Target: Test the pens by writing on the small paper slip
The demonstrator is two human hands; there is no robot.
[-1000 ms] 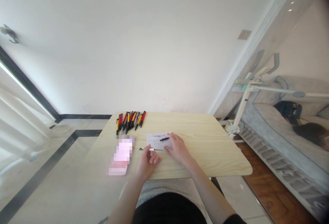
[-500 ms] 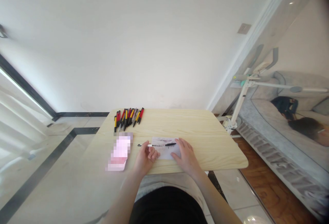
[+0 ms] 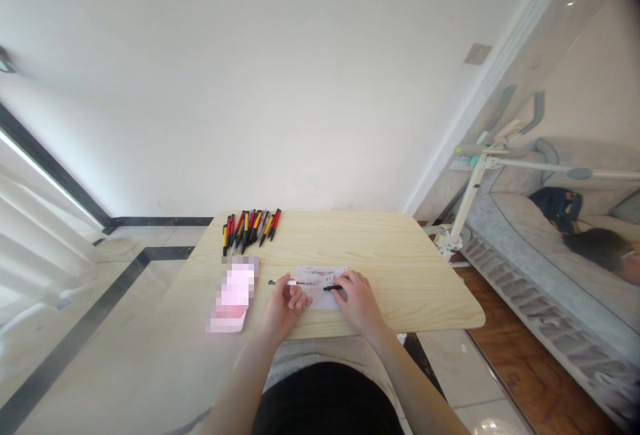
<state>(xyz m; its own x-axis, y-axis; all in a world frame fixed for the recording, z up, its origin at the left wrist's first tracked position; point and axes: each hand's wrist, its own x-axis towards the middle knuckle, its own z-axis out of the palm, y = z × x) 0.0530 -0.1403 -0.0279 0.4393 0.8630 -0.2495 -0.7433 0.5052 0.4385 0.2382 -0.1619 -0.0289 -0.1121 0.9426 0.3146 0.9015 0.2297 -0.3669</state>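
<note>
My left hand point(image 3: 287, 303) is closed around a white pen point(image 3: 295, 282) with a black clip end pointing left. The thin refill end of that pen points right, over a sheet of paper point(image 3: 319, 296) with dark and reddish marks on it. Between the thumb and fingers of my right hand point(image 3: 357, 297) is a black pen barrel piece point(image 3: 331, 288), just above or on the paper. A small gap separates this piece from the refill end.
Several pens point(image 3: 249, 230) in red, yellow and black lie in a pile at the table's back left. A blurred pink phone-shaped object point(image 3: 235, 296) lies left of my left hand. The wooden table point(image 3: 400, 268) stands against a wall. A person lies on the sofa point(image 3: 515, 215) at right.
My right hand has closed its fingers on the black barrel piece, which lay on the paper before, and has tilted it slightly. My left hand has stayed in place with the pen.
</note>
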